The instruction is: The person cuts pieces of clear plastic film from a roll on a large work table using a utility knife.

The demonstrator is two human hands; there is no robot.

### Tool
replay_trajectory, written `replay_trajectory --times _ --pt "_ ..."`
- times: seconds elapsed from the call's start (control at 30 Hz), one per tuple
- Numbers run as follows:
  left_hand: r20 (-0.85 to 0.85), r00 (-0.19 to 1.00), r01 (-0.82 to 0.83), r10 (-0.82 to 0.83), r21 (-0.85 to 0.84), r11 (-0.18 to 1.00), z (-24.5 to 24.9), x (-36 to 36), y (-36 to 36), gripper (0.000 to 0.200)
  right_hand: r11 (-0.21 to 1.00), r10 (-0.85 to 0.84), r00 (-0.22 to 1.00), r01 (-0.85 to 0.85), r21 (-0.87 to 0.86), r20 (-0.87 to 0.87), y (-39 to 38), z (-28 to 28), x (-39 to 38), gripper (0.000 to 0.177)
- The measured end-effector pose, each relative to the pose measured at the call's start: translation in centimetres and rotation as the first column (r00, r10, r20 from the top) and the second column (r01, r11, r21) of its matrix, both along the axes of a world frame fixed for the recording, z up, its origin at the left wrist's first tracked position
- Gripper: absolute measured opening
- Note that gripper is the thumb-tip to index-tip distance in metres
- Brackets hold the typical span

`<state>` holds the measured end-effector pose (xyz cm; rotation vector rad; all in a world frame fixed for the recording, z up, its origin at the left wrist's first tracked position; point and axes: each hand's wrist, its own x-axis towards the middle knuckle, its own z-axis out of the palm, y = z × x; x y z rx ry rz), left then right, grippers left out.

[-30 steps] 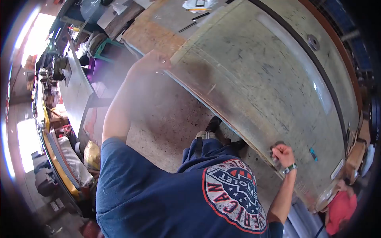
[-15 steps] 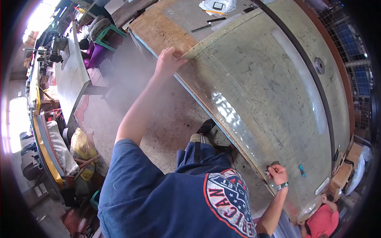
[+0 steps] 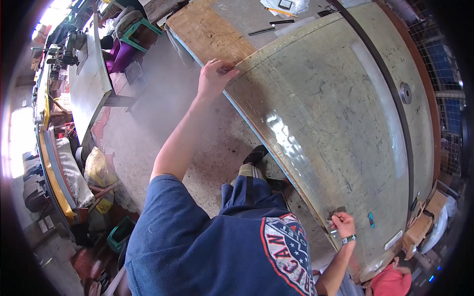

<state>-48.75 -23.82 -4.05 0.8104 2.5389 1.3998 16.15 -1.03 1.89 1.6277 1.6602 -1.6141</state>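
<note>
A clear, glossy plastic sheet [image 3: 285,138] lies along the near edge of the worktable [image 3: 340,123], with bright rippled reflections on it. My left hand [image 3: 215,79] is at the upper end of this edge, fingers curled and thumb pinched at the sheet's corner. Farther down the same edge, my right hand [image 3: 344,225], wearing a green patterned wristband [image 3: 349,239], has thumb and fingers closed on the sheet's lower end. A dark patch shows just beyond these fingertips. A teal cutter [image 3: 371,220] rests on the worktable beyond my right hand.
A dark strip [image 3: 392,89] crosses the worktable, with a round metal weight [image 3: 406,92] beyond it. A pencil [image 3: 280,12] and black ruler [image 3: 261,31] lie at the top. A person in red [image 3: 391,281] is at lower right. A side bench [image 3: 89,74] stands to the left.
The view has shifted slightly, so the worktable sits a little differently in it. Both hands stay at the edge in nearly the same places; the glossy reflections have changed shape.
</note>
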Motion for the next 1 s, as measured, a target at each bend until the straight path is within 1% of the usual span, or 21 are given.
replay_trajectory --times 0.1,0.2,0.3,0.43,0.47,0.5,0.53,0.57,0.6,0.63,0.67,0.7,0.73,0.77,0.8,0.83,0.9,0.97,1.0 --pt "-0.044 0.999 0.001 0.0 0.016 1.0 -0.5 -0.2 -0.1 0.02 1.0 0.005 1.0 -0.005 -0.011 0.011 0.3 0.1 0.0 0.009" --pt "-0.055 0.998 0.012 -0.011 0.024 1.0 -0.6 -0.3 -0.4 0.019 1.0 0.011 1.0 -0.01 -0.018 0.014 0.3 0.4 -0.5 0.008" --pt "-0.044 0.999 0.024 -0.023 0.011 1.0 -0.6 -0.6 -0.5 0.019 1.0 0.017 1.0 -0.017 -0.026 0.009 0.3 0.6 -0.7 0.008" --pt "0.013 1.0 0.018 -0.019 0.004 1.0 -0.5 -0.9 -0.6 0.018 0.999 0.025 1.0 -0.025 -0.034 -0.018 0.3 0.4 0.1 0.006" --pt "0.03 0.999 0.02 -0.021 0.009 1.0 -1.0 -1.4 -0.8 0.018 0.998 0.006 0.999 -0.009 -0.068 -0.048 0.4 -0.1 0.9 0.006" --pt "0.053 0.998 0.035 -0.035 0.013 0.999 -1.5 -1.7 -0.9 0.019 0.997 0.051 0.997 -0.053 -0.049 -0.053 0.6 -0.6 1.6 0.005" --pt "-0.019 0.999 0.046 -0.049 -0.139 0.989 -0.7 -1.9 -1.1 0.021 0.997 0.014 0.996 -0.021 -0.077 -0.084 0.6 -0.7 1.7 0.008" --pt "-0.102 0.991 0.052 -0.089 -0.32 0.946 -0.2 -2.4 -1.3 0.021 0.987 0.146 0.976 -0.153 -0.036 -0.159 0.9 -1.0 1.9 0.015" --pt "-0.123 0.985 0.088 -0.118 -0.231 0.969 -2.8 -4.3 -2.3 0.021 0.976 0.22 0.971 -0.218 0.024 -0.097 0.6 0.0 0.8 0.02" --pt "-0.026 0.992 0.108 -0.12 -0.279 0.954 0.8 -2.4 -1.5 0.022 0.951 0.304 0.946 -0.295 0.093 -0.11 0.7 0.9 0.6 0.023" --pt "-0.022 0.996 0.072 -0.085 -0.343 0.937 0.1 -3.2 -1.5 0.025 0.907 0.404 0.912 -0.389 0.158 -0.07 1.0 0.6 1.9 0.026" --pt "-0.016 0.997 0.062 -0.071 -0.319 0.946 -0.6 -3.6 -1.6 0.031 0.966 0.251 0.963 -0.244 0.081 -0.095 0.5 1.1 2.3 0.027" --pt "0.004 0.996 0.082 -0.084 -0.258 0.963 -1.8 -4.7 -1.7 0.032 0.988 0.152 0.987 -0.152 0.005 -0.059 0.4 1.0 3.4 0.025" --pt "0.145 0.98 0.148 -0.136 -0.074 0.986 -4.3 -6.7 -2.3 0.034 0.996 0.083 0.996 -0.084 -0.009 -0.024 0.0 1.6 3.6 0.023" --pt "0.146 0.977 0.164 -0.155 -0.053 0.985 -4.8 -7.2 -2.3 0.034 0.999 0.033 0.999 -0.033 -0.022 -0.012 0.1 2.2 3.6 0.021" --pt "0.121 0.987 0.122 -0.109 -0.108 0.987 -3.6 -5.8 -1.9 0.032 0.999 0.028 0.999 -0.027 -0.019 0.019 -0.2 2.1 3.9 0.02" --pt "0.124 0.983 0.147 -0.137 -0.082 0.986 -4.4 -6.7 -2.4 0.031 0.999 0.036 0.998 -0.036 -0.015 0.047 -0.2 1.6 4.0 0.019" --pt "0.116 0.98 0.167 -0.16 -0.055 0.984 -4.7 -7.1 -2.4 0.031 0.998 0.056 0.997 -0.058 0.03 0.061 -0.1 1.2 4.6 0.019" --pt "0.115 0.981 0.163 -0.154 -0.071 0.984 -4.6 -7.1 -2.3 0.03 0.996 0.064 0.995 -0.068 0.052 0.071 0.0 1.0 5.2 0.02"
